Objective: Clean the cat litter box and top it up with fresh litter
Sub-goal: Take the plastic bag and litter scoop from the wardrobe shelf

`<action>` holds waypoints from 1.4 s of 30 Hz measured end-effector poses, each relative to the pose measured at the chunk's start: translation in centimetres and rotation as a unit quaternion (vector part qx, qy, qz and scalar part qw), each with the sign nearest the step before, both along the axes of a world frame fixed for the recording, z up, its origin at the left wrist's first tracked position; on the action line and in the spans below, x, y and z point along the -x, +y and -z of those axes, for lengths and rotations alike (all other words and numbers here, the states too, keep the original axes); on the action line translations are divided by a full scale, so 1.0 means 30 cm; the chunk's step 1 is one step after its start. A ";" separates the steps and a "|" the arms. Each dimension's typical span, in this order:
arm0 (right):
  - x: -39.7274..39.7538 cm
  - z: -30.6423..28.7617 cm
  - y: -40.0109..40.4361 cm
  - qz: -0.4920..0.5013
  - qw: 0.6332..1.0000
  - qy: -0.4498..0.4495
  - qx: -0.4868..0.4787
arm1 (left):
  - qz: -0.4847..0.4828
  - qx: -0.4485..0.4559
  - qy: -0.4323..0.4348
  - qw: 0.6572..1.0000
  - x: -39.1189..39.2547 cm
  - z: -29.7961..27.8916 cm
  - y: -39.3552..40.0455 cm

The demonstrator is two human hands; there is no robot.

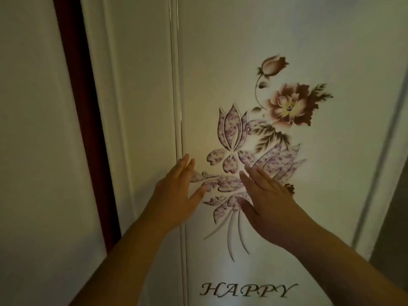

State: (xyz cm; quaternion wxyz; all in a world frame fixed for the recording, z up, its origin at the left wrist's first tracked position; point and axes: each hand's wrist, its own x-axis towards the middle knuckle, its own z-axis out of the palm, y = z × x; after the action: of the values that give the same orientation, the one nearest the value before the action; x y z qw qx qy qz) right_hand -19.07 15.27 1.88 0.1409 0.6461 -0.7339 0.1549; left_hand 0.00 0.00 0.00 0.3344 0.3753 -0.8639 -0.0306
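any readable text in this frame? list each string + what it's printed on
"HAPPY": dark italic capitals on the white sliding door panel, below the flower decoration.
No other text, label, number or sign visible.

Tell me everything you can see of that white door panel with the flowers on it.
The door panel is glossy white and upright, filling most of the view. It bears a flower design: brown blooms above, purple-speckled carved petals below, and the word HAPPY near the bottom. A vertical strip edges its left side. The left hand and right hand reach toward it with straight fingers; contact cannot be confirmed. No handle shows.
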 end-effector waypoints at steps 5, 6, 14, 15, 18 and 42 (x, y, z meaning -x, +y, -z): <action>-0.023 0.004 -0.157 -0.008 0.999 0.041 -0.003 | -0.026 0.029 -0.048 0.998 0.015 0.049 -0.169; -0.025 0.009 -0.185 -0.010 0.998 0.054 -0.007 | -0.031 0.038 -0.052 0.997 0.019 0.059 -0.188; 0.002 0.047 -0.353 0.009 0.996 0.074 -0.045 | -0.110 0.093 -0.078 0.987 0.096 0.127 -0.252; 0.008 0.054 -0.361 0.014 0.996 0.073 -0.051 | -0.118 0.098 -0.076 0.985 0.110 0.138 -0.254; 0.021 0.073 -0.371 0.025 0.996 0.074 -0.051 | -0.135 0.112 -0.063 0.982 0.137 0.165 -0.266; -0.061 0.064 -0.379 0.127 0.990 0.022 -0.055 | -0.026 0.107 -0.036 0.993 0.101 0.160 -0.275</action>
State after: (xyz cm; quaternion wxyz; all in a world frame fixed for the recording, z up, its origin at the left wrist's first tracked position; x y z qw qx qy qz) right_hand -17.23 3.89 -0.02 0.1399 0.5574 -0.8144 0.0813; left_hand -3.02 -8.26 -4.79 0.3418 0.3607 -0.8637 0.0841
